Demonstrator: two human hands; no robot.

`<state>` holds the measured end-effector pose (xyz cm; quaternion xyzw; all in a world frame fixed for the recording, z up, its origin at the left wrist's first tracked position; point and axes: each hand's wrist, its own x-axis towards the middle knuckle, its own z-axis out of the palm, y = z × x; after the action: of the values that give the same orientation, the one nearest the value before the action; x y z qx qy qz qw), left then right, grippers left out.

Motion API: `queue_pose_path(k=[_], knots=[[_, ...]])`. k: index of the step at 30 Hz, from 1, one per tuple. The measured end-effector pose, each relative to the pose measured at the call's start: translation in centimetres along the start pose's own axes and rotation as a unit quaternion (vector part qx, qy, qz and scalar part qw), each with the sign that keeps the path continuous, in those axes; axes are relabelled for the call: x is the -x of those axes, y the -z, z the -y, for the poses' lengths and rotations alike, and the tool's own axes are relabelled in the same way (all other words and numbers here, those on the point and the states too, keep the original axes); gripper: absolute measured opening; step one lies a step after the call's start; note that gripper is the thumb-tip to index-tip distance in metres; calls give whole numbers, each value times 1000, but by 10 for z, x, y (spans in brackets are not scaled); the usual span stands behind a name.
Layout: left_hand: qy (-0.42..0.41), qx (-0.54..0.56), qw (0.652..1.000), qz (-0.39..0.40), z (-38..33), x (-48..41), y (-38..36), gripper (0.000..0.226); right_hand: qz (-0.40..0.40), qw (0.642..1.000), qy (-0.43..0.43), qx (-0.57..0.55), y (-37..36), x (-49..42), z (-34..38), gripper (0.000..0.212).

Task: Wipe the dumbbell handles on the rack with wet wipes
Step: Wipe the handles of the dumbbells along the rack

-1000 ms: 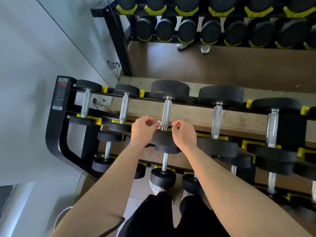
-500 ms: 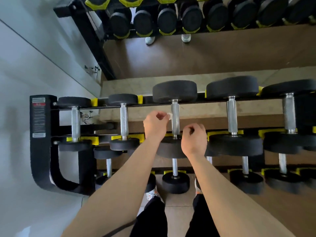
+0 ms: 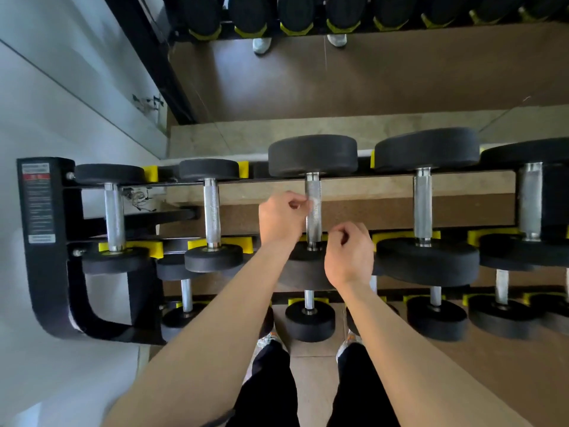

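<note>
A black rack (image 3: 46, 241) carries a top row of dumbbells with knurled steel handles. My left hand (image 3: 281, 220) pinches a small white wet wipe (image 3: 308, 201) against the left side of the third dumbbell's handle (image 3: 313, 217), near its upper half. Most of the wipe is hidden by my fingers. My right hand (image 3: 349, 257) hovers just right of the same handle's lower end, over the near weight head, its fingers curled with nothing visible in them.
Neighbouring handles stand left (image 3: 211, 211) and right (image 3: 423, 204) of the one I touch. Two lower tiers hold smaller dumbbells (image 3: 309, 318) by my feet. A mirror (image 3: 369, 72) behind the rack reflects it. A white wall is at the left.
My hands have separated. The left hand carried the wipe up along the third handle. The right hand let go of the wipe and stayed near the handle's lower end. The view shifted left.
</note>
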<state>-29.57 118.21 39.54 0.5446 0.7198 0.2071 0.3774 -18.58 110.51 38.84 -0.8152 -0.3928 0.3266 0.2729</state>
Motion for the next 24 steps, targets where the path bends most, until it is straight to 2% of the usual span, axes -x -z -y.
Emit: queue_pose_path(k=[2,4,9,11,18,24], knots=[[-2,-21,999,30,8,9,1,17,4,1000,0,2,-1,-1,0,18],[-10,-22,999,24,9,9,-1,15,9,1000,-2,3,-1,-2,-1,18],[41,58,994,-81,-18,-15,-13,16,15,1000,2,4,0,-3,0,20],[52,65,992,-95,-19,-16,-18,15,16,1000,5,6,-1,-3,-1,20],[-24,-24,999,-23,4,3,-14,7,19,1000,3,3,1,-2,2,20],[15,24,994,-101,-22,-18,-22,10,18,1000,-2,7,0,-2,1,22]])
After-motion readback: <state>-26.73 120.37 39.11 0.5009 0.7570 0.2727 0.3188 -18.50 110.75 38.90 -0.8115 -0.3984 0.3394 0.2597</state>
